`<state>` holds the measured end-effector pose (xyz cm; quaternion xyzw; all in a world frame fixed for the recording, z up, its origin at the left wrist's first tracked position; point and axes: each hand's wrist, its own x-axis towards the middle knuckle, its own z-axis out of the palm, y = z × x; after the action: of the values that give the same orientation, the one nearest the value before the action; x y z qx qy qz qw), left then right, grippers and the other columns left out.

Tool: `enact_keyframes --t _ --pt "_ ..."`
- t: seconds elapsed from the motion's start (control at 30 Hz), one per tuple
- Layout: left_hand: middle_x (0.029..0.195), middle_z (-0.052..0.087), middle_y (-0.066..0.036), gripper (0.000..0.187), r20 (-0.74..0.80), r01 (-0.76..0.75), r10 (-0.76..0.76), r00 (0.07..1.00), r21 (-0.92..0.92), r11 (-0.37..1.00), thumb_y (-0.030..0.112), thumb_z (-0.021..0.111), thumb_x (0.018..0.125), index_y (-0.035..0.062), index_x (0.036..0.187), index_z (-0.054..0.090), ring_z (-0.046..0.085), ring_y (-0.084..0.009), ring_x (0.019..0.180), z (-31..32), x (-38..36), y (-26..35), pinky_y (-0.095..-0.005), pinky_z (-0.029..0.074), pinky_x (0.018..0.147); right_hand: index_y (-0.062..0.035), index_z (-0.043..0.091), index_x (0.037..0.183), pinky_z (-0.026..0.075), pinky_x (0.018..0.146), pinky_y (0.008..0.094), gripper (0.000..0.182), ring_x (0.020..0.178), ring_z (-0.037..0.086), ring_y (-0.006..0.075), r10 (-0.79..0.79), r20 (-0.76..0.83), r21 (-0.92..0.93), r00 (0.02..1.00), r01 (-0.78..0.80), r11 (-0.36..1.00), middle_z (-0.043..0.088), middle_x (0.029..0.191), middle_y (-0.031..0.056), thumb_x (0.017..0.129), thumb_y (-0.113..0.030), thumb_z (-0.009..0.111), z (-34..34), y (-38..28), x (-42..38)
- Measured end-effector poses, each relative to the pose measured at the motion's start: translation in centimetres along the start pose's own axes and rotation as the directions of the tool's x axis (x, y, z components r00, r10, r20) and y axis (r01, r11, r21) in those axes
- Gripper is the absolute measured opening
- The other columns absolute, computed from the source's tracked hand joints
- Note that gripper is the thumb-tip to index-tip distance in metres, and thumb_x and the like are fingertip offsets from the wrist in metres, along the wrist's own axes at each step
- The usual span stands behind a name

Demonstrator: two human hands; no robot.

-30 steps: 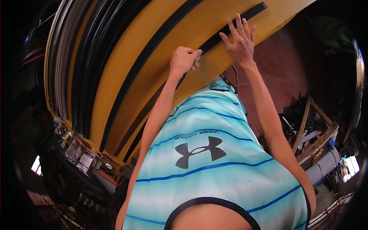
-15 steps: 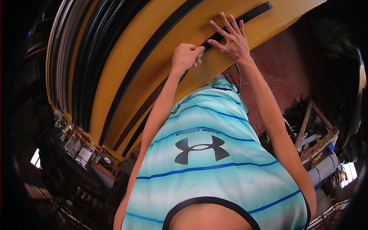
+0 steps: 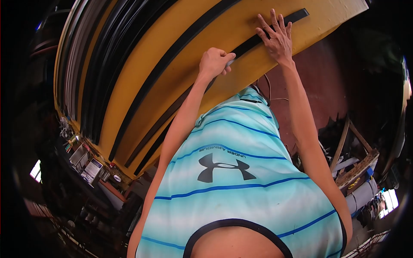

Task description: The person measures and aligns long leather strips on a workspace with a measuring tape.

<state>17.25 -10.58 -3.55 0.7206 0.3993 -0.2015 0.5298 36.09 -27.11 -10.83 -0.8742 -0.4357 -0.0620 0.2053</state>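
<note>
A narrow black strip (image 3: 247, 45) lies on the yellow tabletop (image 3: 189, 60) and runs beneath both hands. My left hand (image 3: 214, 63) is closed around a small light grey piece (image 3: 230, 62), mostly hidden by the fingers, and holds it at the strip. I cannot make out what the piece is. Farther up the strip, toward its squared end, my right hand (image 3: 278, 42) rests with fingers stretched and spread, lying across the strip.
Beyond my left hand, a longer black strip (image 3: 161, 66) curves over the tabletop, with several black and grey strips (image 3: 101, 64) bunched at the left. A shelf with papers (image 3: 91, 171) stands lower left. Wooden frame pieces (image 3: 357, 170) lie at the right above the reddish floor (image 3: 316, 81).
My right hand has slid up and right along the strip toward its end. My left hand has shifted slightly right, still closed on the grey piece. The view has moved a little.
</note>
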Motion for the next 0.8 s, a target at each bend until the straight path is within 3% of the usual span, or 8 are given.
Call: enact_keyframes --t 0.07,0.13,0.33,0.5,0.57,0.6,0.8 --pt "0.064 0.070 -0.010 0.038 -0.022 -0.027 0.026 0.999 -0.057 0.998 0.033 0.072 0.096 -0.0030 0.082 0.074 0.061 -0.0129 0.049 0.1 0.1 0.0 -0.0275 0.050 0.052 -0.0398 0.041 0.158 0.012 0.127 0.0557 0.057 0.155 0.028 0.0329 0.010 -0.039 -0.003 0.999 -0.010 1.000 0.022 0.172 0.0008 0.104 -0.058 0.045 -0.2 0.5 0.5" --pt "0.064 0.070 -0.010 0.038 -0.021 -0.030 0.029 0.999 -0.048 0.998 0.032 0.072 0.096 -0.0027 0.082 0.074 0.061 -0.0130 0.049 0.1 0.1 0.0 -0.0276 0.050 0.052 -0.0371 0.038 0.159 0.012 0.127 0.0557 0.058 0.156 0.026 0.0325 0.003 -0.062 0.008 0.998 -0.003 1.000 0.022 0.172 0.0015 0.105 -0.055 0.045 -0.2 -0.6 0.0" --pt "0.065 0.071 -0.010 0.036 -0.023 -0.043 0.042 0.999 -0.043 0.998 0.031 0.071 0.096 -0.0013 0.081 0.073 0.062 -0.0129 0.049 0.1 0.7 -0.9 -0.0279 0.049 0.051 -0.0345 0.043 0.158 0.009 0.129 0.0495 0.057 0.156 0.026 0.0251 -0.234 0.202 0.091 0.951 0.220 0.971 0.029 0.169 0.0000 0.103 -0.048 0.051 -1.1 -8.4 -4.8" --pt "0.064 0.070 -0.009 0.036 -0.014 -0.025 0.025 1.000 -0.063 0.998 0.031 0.071 0.096 -0.0011 0.080 0.073 0.062 -0.0126 0.049 0.2 0.1 -0.6 -0.0278 0.049 0.051 -0.0361 0.043 0.157 0.010 0.129 0.0459 0.057 0.155 0.028 0.0205 -0.255 0.272 0.089 0.928 0.239 0.967 0.032 0.168 -0.0020 0.102 -0.050 0.052 -1.7 -7.4 -4.7" --pt "0.068 0.074 -0.008 0.038 0.007 -0.009 0.009 1.000 -0.028 1.000 0.039 0.068 0.094 0.0035 0.084 0.077 0.069 -0.0150 0.056 0.0 0.2 -0.9 -0.0308 0.055 0.064 -0.0388 0.045 0.155 0.011 0.129 0.0448 0.055 0.155 0.028 0.0207 -0.269 0.271 0.053 0.924 0.264 0.963 0.034 0.167 -0.0028 0.102 -0.051 0.052 -2.1 -6.7 -4.5" --pt "0.068 0.074 -0.008 0.038 0.003 -0.012 0.013 1.000 -0.027 1.000 0.039 0.068 0.094 0.0035 0.084 0.077 0.069 -0.0150 0.056 -0.1 0.3 -0.8 -0.0308 0.055 0.064 -0.0388 0.045 0.155 0.011 0.129 0.0448 0.055 0.155 0.028 0.0207 -0.270 0.267 0.052 0.925 0.266 0.963 0.034 0.167 -0.0028 0.102 -0.051 0.052 -2.2 -6.0 -4.2" --pt "0.069 0.074 -0.009 0.039 0.011 -0.005 0.006 1.000 -0.032 0.999 0.039 0.068 0.094 0.0016 0.086 0.077 0.069 -0.0151 0.057 0.3 -0.2 -0.1 -0.0304 0.055 0.064 -0.0450 0.046 0.153 0.017 0.127 0.0532 0.051 0.154 0.030 0.0259 -0.195 0.167 -0.042 0.967 0.205 0.978 0.031 0.168 -0.0039 0.103 -0.054 0.048 -3.1 0.6 -2.4"
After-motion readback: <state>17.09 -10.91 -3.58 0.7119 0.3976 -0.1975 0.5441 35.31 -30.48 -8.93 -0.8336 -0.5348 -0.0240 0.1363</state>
